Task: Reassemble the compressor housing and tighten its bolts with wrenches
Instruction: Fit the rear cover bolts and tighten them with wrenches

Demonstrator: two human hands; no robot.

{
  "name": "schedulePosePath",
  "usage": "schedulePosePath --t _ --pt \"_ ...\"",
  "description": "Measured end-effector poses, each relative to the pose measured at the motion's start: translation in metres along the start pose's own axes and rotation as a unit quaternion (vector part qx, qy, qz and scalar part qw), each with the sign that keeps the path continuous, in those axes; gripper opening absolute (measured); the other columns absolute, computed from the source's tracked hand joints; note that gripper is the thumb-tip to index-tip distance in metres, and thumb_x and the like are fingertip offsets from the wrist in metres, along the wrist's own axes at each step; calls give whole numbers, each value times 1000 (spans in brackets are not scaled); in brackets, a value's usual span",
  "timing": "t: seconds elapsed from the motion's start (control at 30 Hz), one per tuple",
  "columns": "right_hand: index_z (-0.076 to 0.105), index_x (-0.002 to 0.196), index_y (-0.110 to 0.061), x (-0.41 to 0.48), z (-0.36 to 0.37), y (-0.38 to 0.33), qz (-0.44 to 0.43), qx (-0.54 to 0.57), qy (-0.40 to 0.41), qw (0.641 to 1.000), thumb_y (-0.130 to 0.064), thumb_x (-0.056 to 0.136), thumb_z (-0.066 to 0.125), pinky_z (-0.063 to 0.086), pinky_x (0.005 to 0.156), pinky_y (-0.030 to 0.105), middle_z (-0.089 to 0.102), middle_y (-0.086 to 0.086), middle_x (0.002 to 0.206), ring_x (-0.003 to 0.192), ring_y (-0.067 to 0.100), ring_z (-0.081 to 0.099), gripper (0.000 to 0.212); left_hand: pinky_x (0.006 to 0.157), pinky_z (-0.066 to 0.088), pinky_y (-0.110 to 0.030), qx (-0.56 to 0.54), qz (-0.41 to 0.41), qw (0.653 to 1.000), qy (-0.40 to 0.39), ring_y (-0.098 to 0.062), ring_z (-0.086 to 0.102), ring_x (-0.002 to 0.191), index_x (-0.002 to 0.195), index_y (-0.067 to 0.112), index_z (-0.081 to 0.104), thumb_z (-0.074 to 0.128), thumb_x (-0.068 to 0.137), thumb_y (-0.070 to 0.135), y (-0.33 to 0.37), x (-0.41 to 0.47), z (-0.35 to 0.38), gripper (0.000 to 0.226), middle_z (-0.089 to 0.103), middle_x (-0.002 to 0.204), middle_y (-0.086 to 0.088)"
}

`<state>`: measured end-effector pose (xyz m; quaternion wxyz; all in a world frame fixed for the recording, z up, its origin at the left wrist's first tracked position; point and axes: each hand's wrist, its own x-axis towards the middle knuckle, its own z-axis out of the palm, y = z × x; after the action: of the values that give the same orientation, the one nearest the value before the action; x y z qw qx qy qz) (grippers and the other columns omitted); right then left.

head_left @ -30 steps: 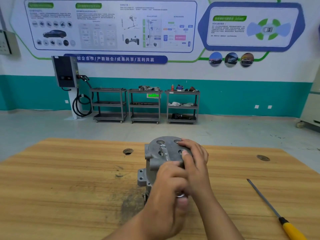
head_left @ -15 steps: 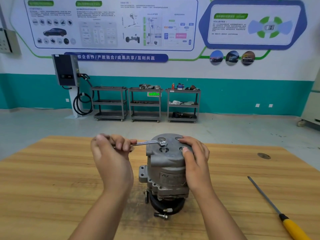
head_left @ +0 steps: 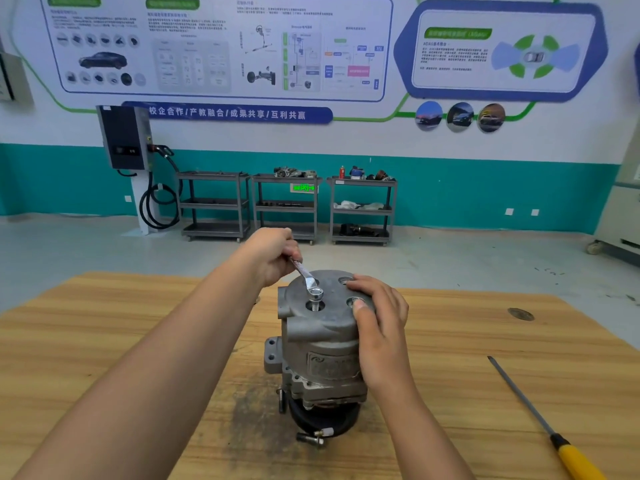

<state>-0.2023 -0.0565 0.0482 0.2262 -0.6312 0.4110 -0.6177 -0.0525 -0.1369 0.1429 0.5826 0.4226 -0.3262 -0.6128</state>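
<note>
Fingers (head_left: 289, 252) of your left hand (head_left: 272, 252) curl round the wrench (head_left: 302, 270) handle. Its ring end sits on a bolt (head_left: 315, 301) standing in a top recess of the compressor housing (head_left: 322, 344). Your right hand (head_left: 381, 323) rests, fingers relaxed, over the housing's right edge. The housing stands upright mid-table (head_left: 104, 341). Contents of the other recesses cannot be made out. A screwdriver (head_left: 540, 420) lies well right.

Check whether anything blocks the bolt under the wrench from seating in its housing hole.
Nothing visible does. The bolt stands in its hole on the housing top, threads showing. The left hand holds the wrench on its head; the right hand rests on the housing's right side, clear of it.
</note>
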Motion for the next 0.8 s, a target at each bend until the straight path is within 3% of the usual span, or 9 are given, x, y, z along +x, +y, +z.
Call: schedulePosePath --t 0.1,0.2,0.23,0.3,0.33,0.4,0.57,0.7,0.8 --pt "53 98 -42 0 2 -1 -3 -5 -7 1000 -32 81 40 16 87 -7 39 -50 104 116 -17 24 23 33 26 -12 147 -49 987 -42 -4 24 33 80 11 41 33 102 11 2 7 18 23 26 52 4" --pt "52 97 -43 0 4 -2 -12 -11 -4 1000 -30 81 40 18 90 -4 46 -41 107 118 -15 24 24 42 32 -18 356 -36 930 -81 -9 30 41 87 6 46 36 102 17 -1 4 47 21 34 56 -1" --pt "52 97 -43 0 4 -1 -15 -13 0 1000 -30 81 40 18 90 -3 47 -38 108 118 -14 24 24 52 38 -24 440 -6 894 -84 -14 37 47 94 2 49 37 102 19 -3 1 58 22 44 60 -7" --pt "53 97 -42 0 4 0 -18 -17 5 1000 -30 82 39 18 91 -2 48 -35 110 119 -12 24 24 73 43 -31 627 78 774 -54 -25 55 76 119 -1 51 40 100 16 -9 -2 74 28 60 97 -19" --pt "53 98 -42 0 4 0 -17 -18 3 1000 -31 82 39 17 91 -2 48 -34 110 120 -11 24 24 81 43 -31 710 136 689 -46 -27 56 97 131 1 45 41 98 11 -11 -8 81 34 56 118 -19" --pt "55 100 -38 -1 6 2 -19 -27 -2 999 -32 82 39 18 93 -1 49 -32 111 123 -6 25 25 88 41 -30 763 204 612 -50 -29 48 117 141 6 33 35 98 6 -20 -12 85 43 44 134 -17" --pt "51 97 -42 0 7 0 -25 -28 6 999 -45 79 32 19 92 1 47 -36 108 121 -3 26 26 75 36 -28 743 248 619 -59 -30 55 106 119 1 52 34 102 29 -25 -18 78 38 57 116 -17" --pt "47 92 -43 1 9 0 -20 -13 14 1000 -47 77 31 22 87 0 45 -40 104 117 -7 27 22 67 33 -27 732 354 570 -118 -24 55 92 107 6 53 36 101 29 -33 -39 76 29 55 95 -8" --pt "44 97 -45 0 10 -2 -3 44 27 999 -48 76 35 32 88 10 38 -51 101 118 1 33 23 71 31 -29 717 422 536 -144 -21 46 87 104 10 52 36 101 30 -46 -52 74 26 55 99 -6"
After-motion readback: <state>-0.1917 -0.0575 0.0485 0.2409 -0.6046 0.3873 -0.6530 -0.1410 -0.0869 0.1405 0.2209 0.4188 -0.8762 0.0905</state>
